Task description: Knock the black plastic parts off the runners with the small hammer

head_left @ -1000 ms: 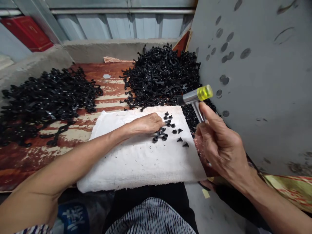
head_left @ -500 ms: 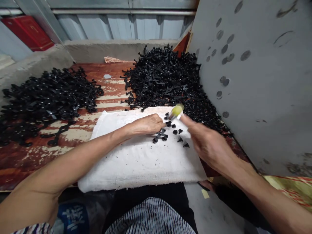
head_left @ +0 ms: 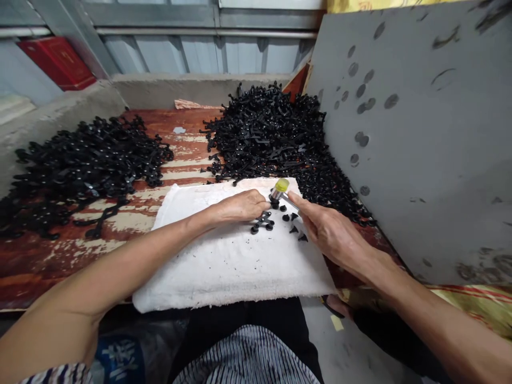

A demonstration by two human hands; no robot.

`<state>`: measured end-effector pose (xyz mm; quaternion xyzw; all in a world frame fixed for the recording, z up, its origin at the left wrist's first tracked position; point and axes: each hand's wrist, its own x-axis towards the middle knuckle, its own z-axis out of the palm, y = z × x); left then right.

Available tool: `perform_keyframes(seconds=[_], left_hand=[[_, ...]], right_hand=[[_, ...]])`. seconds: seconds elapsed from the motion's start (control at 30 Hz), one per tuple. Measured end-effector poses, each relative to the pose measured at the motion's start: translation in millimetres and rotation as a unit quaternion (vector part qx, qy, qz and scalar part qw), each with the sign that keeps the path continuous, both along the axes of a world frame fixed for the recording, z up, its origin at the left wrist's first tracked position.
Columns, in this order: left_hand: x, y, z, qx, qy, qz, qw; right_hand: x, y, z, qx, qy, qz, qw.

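Note:
My right hand [head_left: 326,226] is closed around the handle of a small mallet [head_left: 280,188] with a yellow-green end on a silvery head. The mallet head is down over a black round-ended part [head_left: 274,205] at the upper right of a white cloth [head_left: 224,272]. Beside it, my left hand [head_left: 246,205] lies low on the cloth, fingers pinched at the black part's near end. Just below those fingers is a crossed black linkage piece [head_left: 263,220] with round feet. Several loose black caps [head_left: 293,229] lie to the right, some round, some pointed.
A big heap of black parts [head_left: 268,133] rises behind the cloth; another heap [head_left: 88,160] lies left on the worn red-brown tabletop [head_left: 186,152]. A grey panel [head_left: 404,160] stands along the right. A red box [head_left: 60,61] rests at the back left.
The mallet head has come down and left onto the black part, and my right hand has moved with it. My left hand keeps its place. The view has shifted slightly.

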<state>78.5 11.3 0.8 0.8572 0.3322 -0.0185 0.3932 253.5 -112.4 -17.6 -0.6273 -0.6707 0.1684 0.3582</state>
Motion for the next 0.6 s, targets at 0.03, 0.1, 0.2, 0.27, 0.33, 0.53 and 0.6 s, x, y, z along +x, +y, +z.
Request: perform_keyframes(seconds=[0.03, 0.1, 0.2, 0.27, 0.33, 0.53, 0.6], left_hand=[[-1.2, 0.3, 1.1, -0.008, 0.005, 0.005, 1.000], [-4.6, 0.9, 4.1, -0.009, 0.008, 0.014, 1.000], [-10.1, -2.2, 10.2, 0.032, -0.021, -0.014, 0.999], [-12.6, -7.5, 14.2, 0.065, -0.055, -0.058, 0.995], [-14.9, -13.6, 16.4, 0.079, -0.069, -0.085, 0.991], [-32.2, -23.9, 14.2, 0.100, -0.079, 0.041, 0.991], [-41.0, -23.9, 11.8, 0.113, -0.088, 0.136, 0.980]], right_hand=[[-0.2, 1.6, 0.2, -0.006, -0.030, 0.011, 0.999], [-2.1, 4.3, 3.0, -0.002, -0.064, 0.008, 0.998], [-8.3, 6.8, 11.4, 0.022, 0.005, -0.025, 0.999], [-12.8, 9.1, 16.6, -0.014, 0.072, 0.022, 0.997], [-15.8, 12.3, 19.3, -0.046, 0.087, 0.034, 0.995], [-22.3, 8.5, 16.1, -0.067, 0.148, 0.005, 0.987], [-24.9, 2.1, 13.9, -0.043, 0.161, -0.016, 0.986]])
